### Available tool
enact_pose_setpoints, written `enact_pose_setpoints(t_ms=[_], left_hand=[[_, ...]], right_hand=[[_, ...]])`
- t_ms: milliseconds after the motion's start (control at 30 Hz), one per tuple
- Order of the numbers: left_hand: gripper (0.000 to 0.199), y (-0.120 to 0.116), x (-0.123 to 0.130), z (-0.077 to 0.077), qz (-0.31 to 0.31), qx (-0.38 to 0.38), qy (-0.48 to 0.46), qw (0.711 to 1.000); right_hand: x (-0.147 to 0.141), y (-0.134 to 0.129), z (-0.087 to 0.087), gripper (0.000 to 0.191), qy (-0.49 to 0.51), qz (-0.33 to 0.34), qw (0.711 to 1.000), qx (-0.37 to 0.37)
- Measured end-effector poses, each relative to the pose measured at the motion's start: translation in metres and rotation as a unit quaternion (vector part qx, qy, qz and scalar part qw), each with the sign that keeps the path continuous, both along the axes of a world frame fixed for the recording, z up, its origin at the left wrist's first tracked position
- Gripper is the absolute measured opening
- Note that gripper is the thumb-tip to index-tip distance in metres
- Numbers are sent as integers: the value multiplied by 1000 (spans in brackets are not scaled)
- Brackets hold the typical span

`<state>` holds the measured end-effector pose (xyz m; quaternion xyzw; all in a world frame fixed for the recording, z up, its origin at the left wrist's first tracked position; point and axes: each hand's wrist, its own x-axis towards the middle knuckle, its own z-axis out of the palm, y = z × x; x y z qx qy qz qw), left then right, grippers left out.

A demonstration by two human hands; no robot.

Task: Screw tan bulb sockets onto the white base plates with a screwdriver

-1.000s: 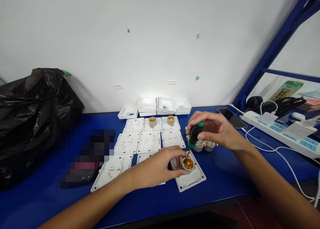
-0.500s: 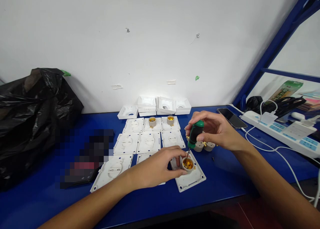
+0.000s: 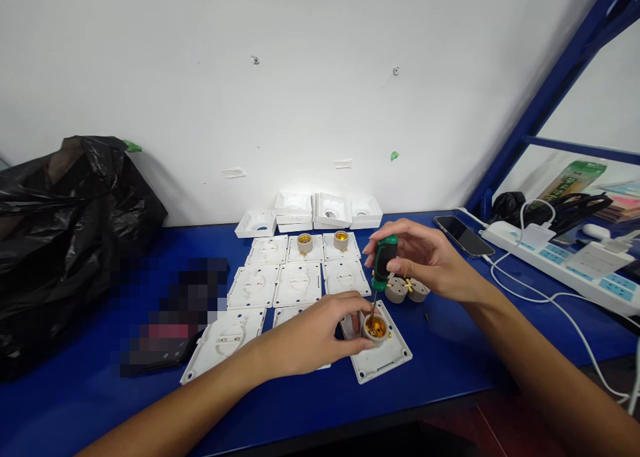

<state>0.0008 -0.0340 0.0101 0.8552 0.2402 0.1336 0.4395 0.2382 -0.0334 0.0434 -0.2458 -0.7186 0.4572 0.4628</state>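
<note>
A round lamp socket (image 3: 381,338) with a brass-coloured inside sits on a white square plate (image 3: 397,356) near the table's front. My left hand (image 3: 330,327) pinches the socket from its left side. Above it, my right hand (image 3: 425,260) holds a green and black screwdriver (image 3: 385,264), nearly upright, its shaft reaching down into the socket. The tip is hidden inside. Just behind the right hand stand several loose sockets (image 3: 397,290), partly covered by it. A small dark screw (image 3: 427,317) lies to the right of the plate.
Rows of white plates (image 3: 299,282) lie to the left, two bearing sockets. White covers (image 3: 333,210) are stacked by the wall. A phone (image 3: 463,236) and a power strip (image 3: 560,260) with cables are at the right. A black bag (image 3: 75,230) stands at the far left.
My right hand and the screwdriver handle have shifted slightly left, and the screwdriver is more upright. My left hand and the socket have stayed in place.
</note>
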Motion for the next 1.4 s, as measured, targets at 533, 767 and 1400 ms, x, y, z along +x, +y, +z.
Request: enact_pose_setpoints(t_ms=[533,767,1400], left_hand=[[26,-1,-2,-2,11,-1,-4,1000],[23,0,-1,0,5,6,1,1000],[29,0,-1,-6,14,10,-2,1000]], right_hand=[[3,-4,4,39,13,101,995,-5],[1,-3,2,34,21,83,996,-12],[1,-4,5,41,4,38,999,10]])
